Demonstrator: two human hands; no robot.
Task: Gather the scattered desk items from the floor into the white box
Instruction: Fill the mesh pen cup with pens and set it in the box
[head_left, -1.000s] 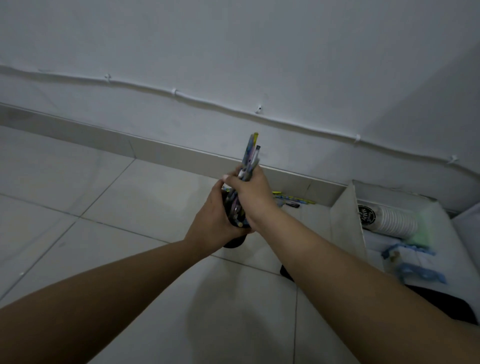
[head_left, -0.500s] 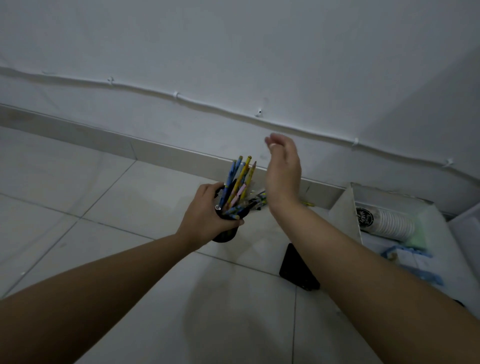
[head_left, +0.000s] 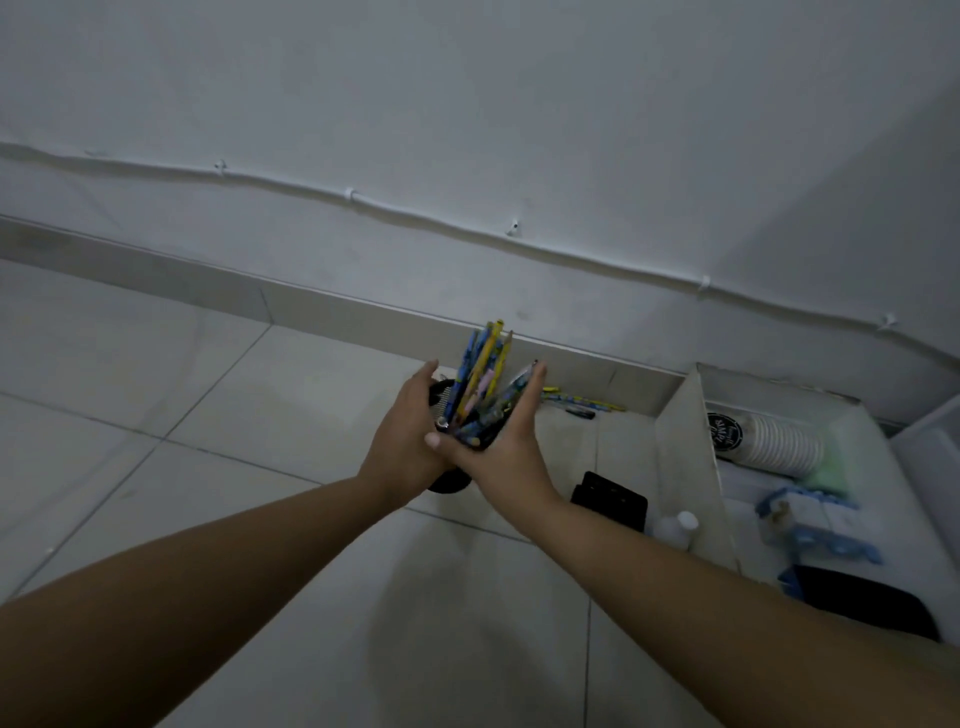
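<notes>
My left hand (head_left: 410, 441) is wrapped round the left side of the cup (head_left: 451, 480), a black mesh pen holder held up off the floor (head_left: 156, 426) in front of me. Thumb on the near side, fingers curled round the far side; firm hold. My right hand (head_left: 501, 441) lies against the cup's right side, fingers straight and together, pointing up and away; palm pressed flat on the leaning pens (head_left: 480, 384), thumb crossing the cup's near rim and touching my left hand. That hand presses, it does not curl round anything.

Pens: a bunch, mostly blue and yellow, one pink, standing in the cup and fanning upward past my fingertips. Cup tilted slightly away from me.

Beyond the hands, a few loose pens (head_left: 582, 402) lie on the floor against the skirting (head_left: 337, 319). To the right of my right forearm, a black case (head_left: 610, 501) lies flat on the tile, just beside the box (head_left: 685, 467). A small white bottle (head_left: 675, 527) stands next to the box's near wall; which side of the wall, I cannot tell.

Box is white, open, at right, against the wall. Inside: a stack of paper cups (head_left: 769, 447) on its side, something pale green (head_left: 831, 470) behind it, blue-and-white packets (head_left: 810, 525), a dark flat item (head_left: 862, 603) nearest me.

A white cable (head_left: 348, 196) runs clipped along the wall (head_left: 467, 104).
</notes>
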